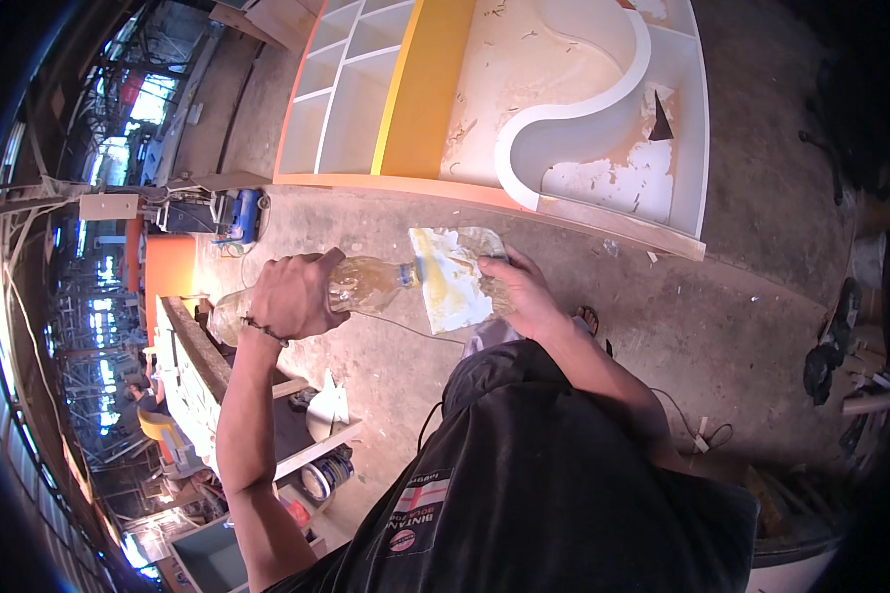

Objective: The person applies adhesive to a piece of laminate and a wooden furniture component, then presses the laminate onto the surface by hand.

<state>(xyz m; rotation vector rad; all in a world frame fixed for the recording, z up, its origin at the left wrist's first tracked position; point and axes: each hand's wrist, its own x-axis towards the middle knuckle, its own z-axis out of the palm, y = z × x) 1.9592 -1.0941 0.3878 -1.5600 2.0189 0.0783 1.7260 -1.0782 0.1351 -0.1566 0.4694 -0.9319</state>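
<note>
My left hand [289,295] is wrapped round a clear plastic bottle [371,287] with yellowish liquid, held on its side with a blue band at its neck pointing right. My right hand [509,289] grips a clear plastic container [450,277] smeared with white and yellow material. The bottle's neck meets the container's left side; whether it touches or any liquid flows, I cannot tell.
An orange, yellow and white shelving unit [425,99] with an S-curved partition lies ahead. A blue machine [242,217], a wooden frame [316,440] and a bucket [321,472] are at left. A seated co-worker [143,395] is farther left. A cable [682,415] lies at right.
</note>
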